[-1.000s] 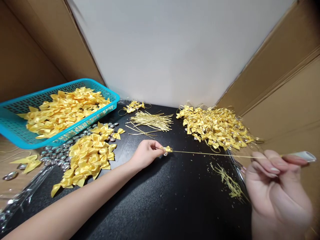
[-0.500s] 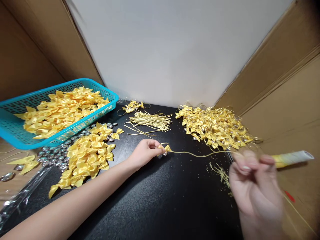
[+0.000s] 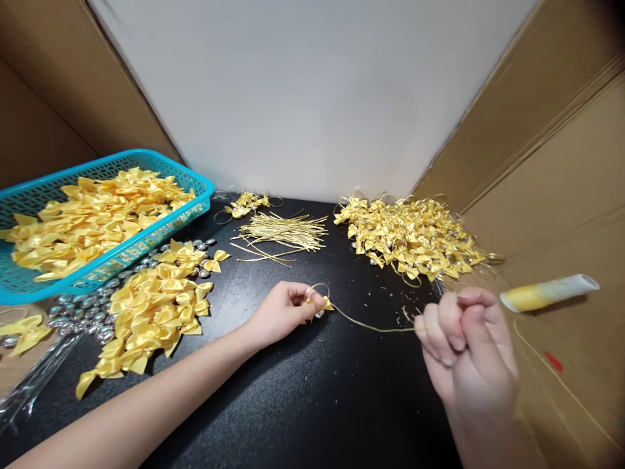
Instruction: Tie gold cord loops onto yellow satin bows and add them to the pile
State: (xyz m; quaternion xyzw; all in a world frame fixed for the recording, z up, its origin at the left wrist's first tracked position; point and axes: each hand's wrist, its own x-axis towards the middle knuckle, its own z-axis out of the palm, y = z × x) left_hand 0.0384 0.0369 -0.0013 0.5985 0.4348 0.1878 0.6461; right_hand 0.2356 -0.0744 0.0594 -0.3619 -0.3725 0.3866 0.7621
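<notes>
My left hand point(image 3: 280, 314) pinches a small yellow satin bow point(image 3: 329, 305) over the black tabletop. A thin gold loop rises from the bow, and a shiny silver bead shows just below my fingertips. From the bow, a gold cord point(image 3: 378, 329) runs in a slack curve to my right hand point(image 3: 471, 355). That hand is closed around the cord, its fingers curled and the thumb pressed on top. Between the hands and the back wall lies a bundle of cut gold cords point(image 3: 286, 231).
A turquoise basket point(image 3: 208, 189) of yellow bows stands at left. Before it lie loose bows point(image 3: 146, 319) and silver beads point(image 3: 81, 316). Looped bows point(image 3: 410, 238) are heaped at back right, a few more point(image 3: 249, 203) at back left. A yellow-white tube point(image 3: 549, 293) lies right, beside cardboard point(image 3: 576, 215).
My right hand has moved left and slightly down, bringing it closer to my left hand. The cord now sags more. My left hand keeps its pinch on the bow; the view has shifted slightly.
</notes>
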